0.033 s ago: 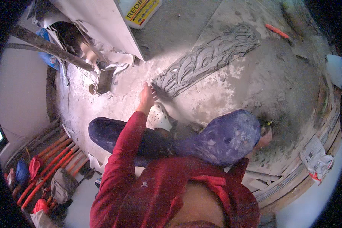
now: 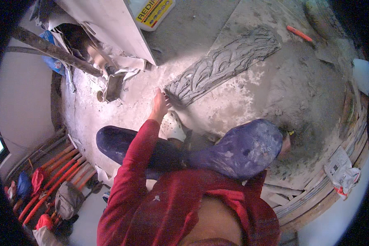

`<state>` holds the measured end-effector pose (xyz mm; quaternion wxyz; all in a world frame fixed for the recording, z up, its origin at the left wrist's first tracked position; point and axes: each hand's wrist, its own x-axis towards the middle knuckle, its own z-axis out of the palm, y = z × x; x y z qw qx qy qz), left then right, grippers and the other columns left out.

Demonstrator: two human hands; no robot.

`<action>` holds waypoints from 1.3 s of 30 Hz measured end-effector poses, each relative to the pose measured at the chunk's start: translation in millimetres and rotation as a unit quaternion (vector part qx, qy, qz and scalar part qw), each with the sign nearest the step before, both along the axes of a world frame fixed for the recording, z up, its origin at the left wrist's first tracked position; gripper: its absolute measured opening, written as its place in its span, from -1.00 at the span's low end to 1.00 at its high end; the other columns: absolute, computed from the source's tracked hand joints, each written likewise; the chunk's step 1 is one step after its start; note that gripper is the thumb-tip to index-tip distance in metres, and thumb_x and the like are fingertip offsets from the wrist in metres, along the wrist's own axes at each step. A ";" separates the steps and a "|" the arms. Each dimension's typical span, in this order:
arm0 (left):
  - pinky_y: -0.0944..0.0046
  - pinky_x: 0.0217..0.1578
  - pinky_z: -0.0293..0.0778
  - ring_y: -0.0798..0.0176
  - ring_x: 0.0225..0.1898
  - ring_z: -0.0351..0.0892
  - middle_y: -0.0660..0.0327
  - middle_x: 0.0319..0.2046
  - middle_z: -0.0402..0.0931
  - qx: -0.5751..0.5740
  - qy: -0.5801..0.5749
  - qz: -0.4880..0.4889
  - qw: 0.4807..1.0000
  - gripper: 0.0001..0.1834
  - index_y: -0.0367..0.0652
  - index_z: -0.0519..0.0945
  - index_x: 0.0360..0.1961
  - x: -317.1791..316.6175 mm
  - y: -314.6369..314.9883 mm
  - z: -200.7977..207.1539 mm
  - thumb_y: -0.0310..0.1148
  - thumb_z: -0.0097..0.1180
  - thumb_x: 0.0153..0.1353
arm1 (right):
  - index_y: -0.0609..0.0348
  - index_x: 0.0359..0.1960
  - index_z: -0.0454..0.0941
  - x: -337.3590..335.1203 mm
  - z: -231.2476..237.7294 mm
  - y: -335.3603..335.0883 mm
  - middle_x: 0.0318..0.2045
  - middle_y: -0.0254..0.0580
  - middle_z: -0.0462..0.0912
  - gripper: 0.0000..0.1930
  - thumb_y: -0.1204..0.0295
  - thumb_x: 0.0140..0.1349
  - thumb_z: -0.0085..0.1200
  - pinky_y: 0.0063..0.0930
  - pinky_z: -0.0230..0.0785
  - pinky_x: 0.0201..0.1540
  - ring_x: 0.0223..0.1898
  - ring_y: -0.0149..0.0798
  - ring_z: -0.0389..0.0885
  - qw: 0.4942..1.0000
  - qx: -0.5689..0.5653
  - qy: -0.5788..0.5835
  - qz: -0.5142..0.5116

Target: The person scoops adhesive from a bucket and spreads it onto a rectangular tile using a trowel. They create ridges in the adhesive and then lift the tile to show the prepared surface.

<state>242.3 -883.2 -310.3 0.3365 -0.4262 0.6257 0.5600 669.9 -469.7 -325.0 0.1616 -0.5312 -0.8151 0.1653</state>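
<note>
A long plank-like slab [image 2: 201,92] lies slanted on the floor ahead of me, its top spread with wet grey mortar [image 2: 225,61] in wavy ridges. At its near left end is my left hand [image 2: 159,107], fingers stretched and slightly apart beside the corner; whether they touch the slab is unclear. My right hand [image 2: 285,146] is low on the right, partly hidden by my knee and blurred. It seems curled round something with a small yellow part [image 2: 291,133], over dark wet mortar [image 2: 303,139]. The rest of that thing is hidden.
An orange-handled tool [image 2: 300,33] lies at the far right. A white jug [image 2: 155,16] with a yellow label stands beyond a leaning white board [image 2: 123,30]. Boards and a crumpled bag [image 2: 341,170] line the right. Orange poles [image 2: 53,180] lie at left. My white clog [image 2: 172,127] is near the slab.
My right hand has shifted slightly back behind my right knee, and the yellow part shows less. My left hand and the slab stay nearly where they were.
</note>
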 end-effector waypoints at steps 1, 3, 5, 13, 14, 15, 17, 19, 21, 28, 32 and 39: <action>-0.23 0.29 0.23 -0.16 0.29 0.30 -0.05 0.31 0.28 0.007 0.012 0.000 1.000 -0.08 -0.25 0.13 0.45 0.6 -9.9 -5.4 0.35 -0.29 0.41 | 0.30 0.13 0.53 -26.5 -10.2 -24.4 -0.11 0.05 0.64 -0.56 0.20 0.39 0.09 -0.14 0.46 0.00 -0.09 -0.05 0.62 0.991 -0.112 0.078 0.017; -0.21 0.24 0.29 -0.12 0.24 0.36 0.00 0.30 0.31 0.041 0.022 -0.009 0.999 -0.10 -0.20 0.19 0.42 -11.6 -1.5 -32.7 0.37 -0.26 0.38 | 0.28 0.13 0.54 -79.0 -30.6 -68.7 -0.12 -0.01 0.64 -0.59 0.27 0.36 0.12 -0.22 0.46 0.01 -0.08 -0.13 0.61 0.934 -0.288 0.208 0.035; -0.22 0.21 0.31 -0.09 0.20 0.39 0.05 0.29 0.32 0.062 0.005 0.018 0.998 -0.10 -0.14 0.26 0.39 -12.8 11.7 -43.8 0.40 -0.25 0.34 | 0.25 0.13 0.54 -132.4 -50.2 -96.4 -0.13 -0.07 0.64 -0.62 0.34 0.34 0.15 -0.29 0.47 0.01 -0.08 -0.22 0.61 0.880 -0.380 0.278 0.063; -0.30 0.38 0.02 -0.09 0.47 0.09 -0.04 0.49 0.06 0.077 0.012 0.038 0.996 0.07 -0.03 -0.04 0.57 1.1 3.4 24.9 0.54 -0.40 0.28 | 0.31 0.18 0.51 -243.7 15.1 -71.4 -0.16 -0.23 0.64 -0.62 0.38 0.41 0.11 -0.45 0.49 -0.05 -0.16 -0.41 0.60 0.868 -0.398 0.285 0.083; -0.26 0.39 0.05 -0.09 0.46 0.13 -0.05 0.47 0.11 0.101 0.054 0.005 0.993 0.04 -0.04 0.00 0.56 1.3 9.0 46.8 0.52 -0.41 0.30 | 0.33 0.17 0.51 -245.5 21.5 -64.3 -0.19 -0.24 0.64 -0.63 0.38 0.42 0.10 -0.47 0.51 -0.09 -0.20 -0.43 0.60 0.873 -0.386 0.284 0.091; -0.21 0.39 0.08 -0.09 0.44 0.18 -0.06 0.45 0.16 0.122 0.097 -0.025 0.988 0.02 -0.04 0.04 0.55 4.0 7.6 67.5 0.50 -0.41 0.32 | 0.34 0.17 0.51 -247.3 23.9 -59.0 -0.21 -0.24 0.65 -0.63 0.38 0.42 0.09 -0.48 0.51 -0.12 -0.23 -0.44 0.60 0.867 -0.392 0.299 0.078; -0.14 0.38 0.15 -0.10 0.40 0.26 -0.07 0.41 0.25 0.165 0.159 -0.032 0.973 -0.04 -0.06 0.12 0.53 3.3 28.3 118.7 0.45 -0.42 0.37 | 0.36 0.16 0.51 -248.8 24.2 -43.9 -0.24 -0.24 0.66 -0.64 0.39 0.43 0.07 -0.51 0.51 -0.17 -0.29 -0.46 0.61 0.855 -0.396 0.331 0.051; -0.07 0.38 0.21 -0.11 0.36 0.34 -0.08 0.37 0.33 0.211 0.202 0.022 0.956 -0.10 -0.07 0.19 0.51 12.0 64.6 181.9 0.40 -0.43 0.42 | 0.36 0.15 0.51 -253.9 15.8 -33.3 -0.27 -0.24 0.66 -0.65 0.40 0.44 0.05 -0.53 0.51 -0.19 -0.30 -0.46 0.61 0.849 -0.370 0.376 0.029; -0.09 0.37 0.23 -0.12 0.35 0.34 -0.08 0.36 0.33 0.237 0.251 0.031 0.938 -0.17 -0.13 0.24 0.48 14.9 78.7 216.8 0.29 -0.43 0.47 | 0.38 0.14 0.52 -268.1 20.4 -25.2 -0.30 -0.22 0.67 -0.66 0.43 0.42 0.04 -0.51 0.51 -0.18 -0.30 -0.42 0.63 0.852 -0.360 0.379 0.009; -0.08 0.40 0.21 -0.05 0.35 0.36 -0.02 0.33 0.38 0.272 0.340 0.012 0.900 -0.36 -0.36 0.31 0.39 7.1 158.4 317.7 -0.11 -0.43 0.50 | 0.37 0.06 0.56 -315.2 43.3 -9.4 -0.22 0.14 0.67 -0.68 0.43 0.34 0.10 -0.17 0.48 -0.05 -0.15 0.09 0.67 0.931 -0.100 0.349 0.037; -0.10 0.42 0.16 -0.06 0.38 0.32 -0.05 0.38 0.30 0.259 0.429 0.026 0.865 -0.34 -0.35 0.27 0.41 4.4 221.6 339.0 -0.03 -0.41 0.55 | 0.41 0.10 0.47 -341.2 2.2 38.6 -0.19 -0.06 0.65 -0.66 0.45 0.38 0.08 -0.30 0.55 -0.07 -0.23 -0.15 0.67 0.831 -0.223 0.501 -0.091; -0.21 0.34 0.34 -0.13 0.35 0.34 -0.13 0.39 0.22 0.096 0.660 -0.011 0.745 -0.34 -0.11 0.06 0.48 4.2 262.2 321.4 -0.04 -0.18 0.49 | 0.29 0.00 0.47 -381.0 -7.9 77.7 -0.18 -0.11 0.62 -0.70 0.29 0.47 -0.06 -0.17 0.57 -0.05 -0.17 -0.08 0.63 0.412 -0.576 0.640 -0.300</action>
